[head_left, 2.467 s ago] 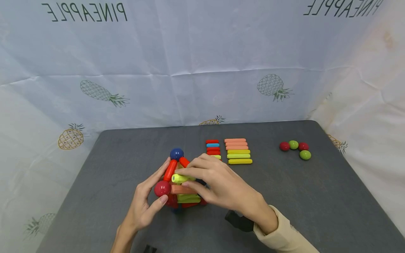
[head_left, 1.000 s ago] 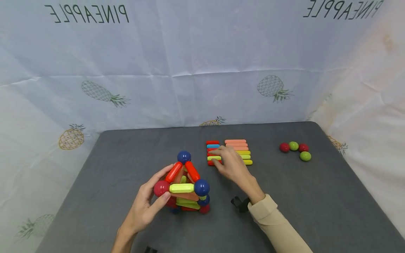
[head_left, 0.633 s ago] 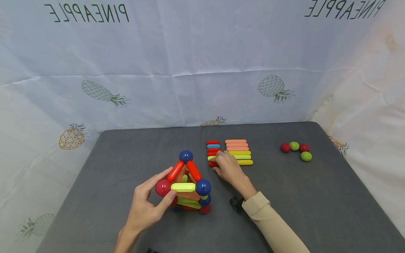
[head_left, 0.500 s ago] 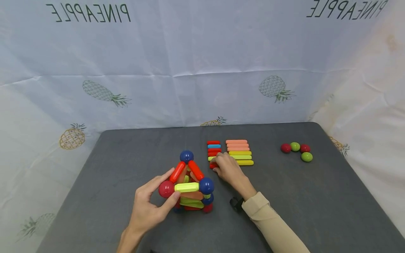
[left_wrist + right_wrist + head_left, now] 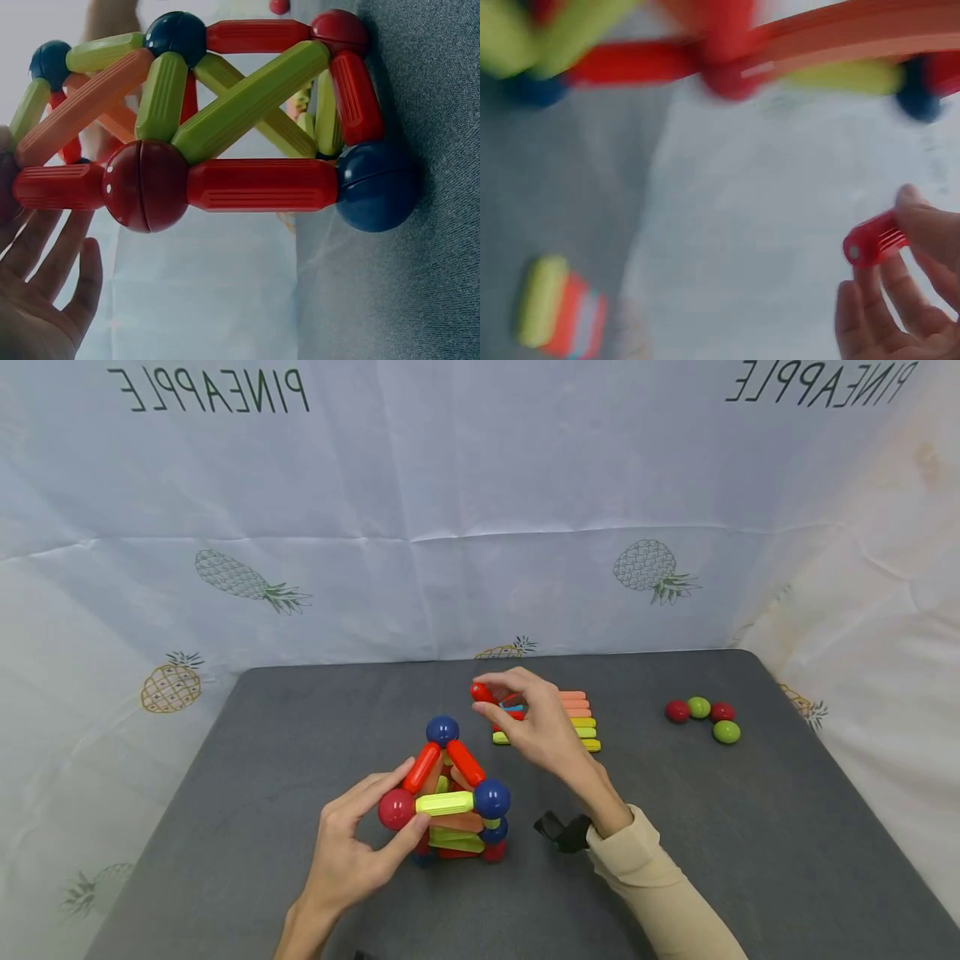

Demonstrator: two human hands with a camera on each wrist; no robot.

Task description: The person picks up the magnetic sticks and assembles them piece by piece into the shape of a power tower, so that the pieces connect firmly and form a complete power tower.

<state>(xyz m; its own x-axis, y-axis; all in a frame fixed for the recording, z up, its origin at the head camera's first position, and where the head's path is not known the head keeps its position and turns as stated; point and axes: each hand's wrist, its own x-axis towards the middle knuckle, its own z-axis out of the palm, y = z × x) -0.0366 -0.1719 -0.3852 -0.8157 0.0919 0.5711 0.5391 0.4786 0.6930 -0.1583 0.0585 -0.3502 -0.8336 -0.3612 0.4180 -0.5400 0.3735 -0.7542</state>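
1. Your L hand (image 5: 348,852), lower ctr-left of the head view, has its grip round the red corner ball (image 5: 396,810) of the ball-&-rod build (image 5: 444,803): thumb in front, fingers behind.
2. Build stands on the worktop (image 5: 750,843), just below ctr; its top is a triangle, 2 blue balls + 1 red, joined by 2 red rods & 1 yellow-green.
3. Your R hand (image 5: 538,720), just R of ctr, pinches a loose red rod (image 5: 480,692) betw. thumb & fingertips, off the worktop, apart from the build, above & R of it in frame.
4. Rod rows (image 5: 581,722) lie by that hand, partly hidden.
5. Spare balls (image 5: 698,707), 2 red + 2 green, sit mid-right.
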